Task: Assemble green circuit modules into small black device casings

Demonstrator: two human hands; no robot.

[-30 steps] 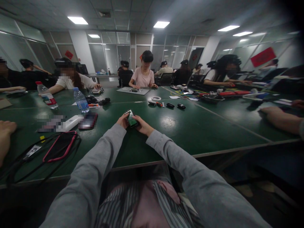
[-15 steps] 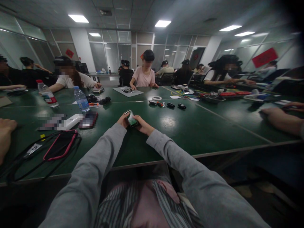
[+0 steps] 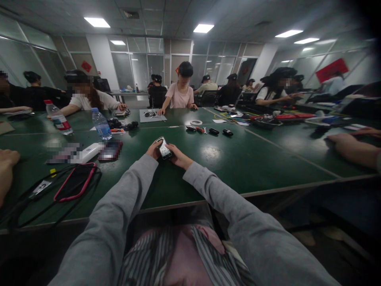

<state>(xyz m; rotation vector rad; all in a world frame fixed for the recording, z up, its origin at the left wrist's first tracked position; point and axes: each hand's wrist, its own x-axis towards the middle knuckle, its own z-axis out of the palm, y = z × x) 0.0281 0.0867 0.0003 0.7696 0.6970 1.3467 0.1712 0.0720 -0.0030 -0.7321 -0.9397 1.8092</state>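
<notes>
A small phone point(image 3: 164, 149) with a lit, pale screen is held tilted above the green table point(image 3: 220, 174). My left hand point(image 3: 152, 150) grips its left edge, thumb toward the front. From the other side my right hand point(image 3: 180, 159) closes on the right edge, its thumb at the screen. The fingers behind the phone are hidden. What the screen displays is too small to read.
Left of my arms lie a black case with pink rim point(image 3: 76, 182) on a black cord, a dark red phone point(image 3: 110, 150) and a white box point(image 3: 89, 151). Two bottles point(image 3: 101, 124) stand behind. Tape roll point(image 3: 196, 122) and small black items point(image 3: 213, 132) lie ahead. Co-workers' hands point(image 3: 345, 147) rest either side.
The phone's screen has turned from mostly green to whitish; both my hands keep about the same place on it. Across the table, a person's grey board has shifted and turned to the left.
</notes>
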